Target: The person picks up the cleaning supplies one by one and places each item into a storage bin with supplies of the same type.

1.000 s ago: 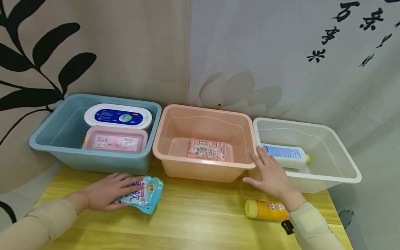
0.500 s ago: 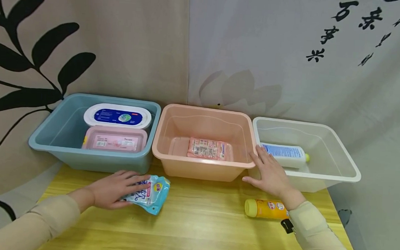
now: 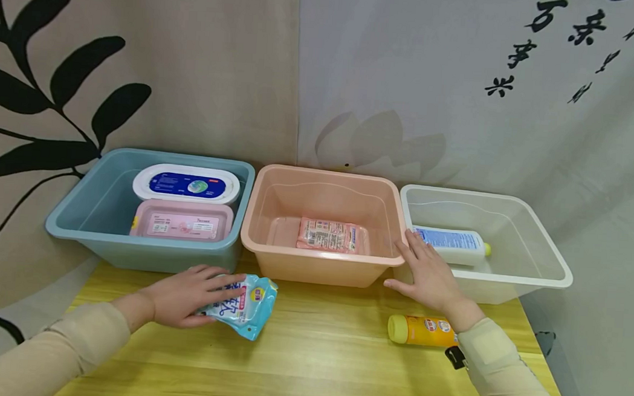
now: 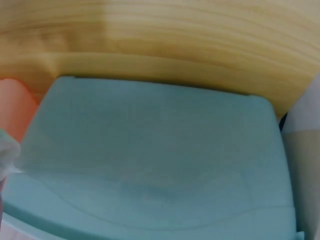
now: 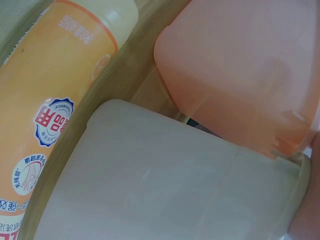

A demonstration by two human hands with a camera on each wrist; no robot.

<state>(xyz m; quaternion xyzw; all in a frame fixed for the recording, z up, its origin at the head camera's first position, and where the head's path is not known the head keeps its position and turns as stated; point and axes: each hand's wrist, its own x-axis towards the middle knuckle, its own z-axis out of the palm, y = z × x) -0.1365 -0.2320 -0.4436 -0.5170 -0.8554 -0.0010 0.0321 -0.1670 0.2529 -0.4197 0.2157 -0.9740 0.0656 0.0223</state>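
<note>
My left hand grips a light-blue soft pack of wipes, fingers across its top and thumb along the near side. The pack is tilted, in front of the gap between the blue bin and the peach bin. In the left wrist view, a pale corner of the pack shows at the left edge. My right hand rests with spread fingers at the near left corner of the white bin, close to the peach bin's rim. An orange bottle with a yellow cap lies near my right wrist.
Inside the blue bin are a white oval tub and a pink box. A pink packet lies in the peach bin, and a white bottle with a blue label in the white one. Behind the wooden table hangs a printed curtain.
My left hand has moved to the right and slightly away from me, carrying the wipes pack along. My right hand stays where it was at the white bin.
</note>
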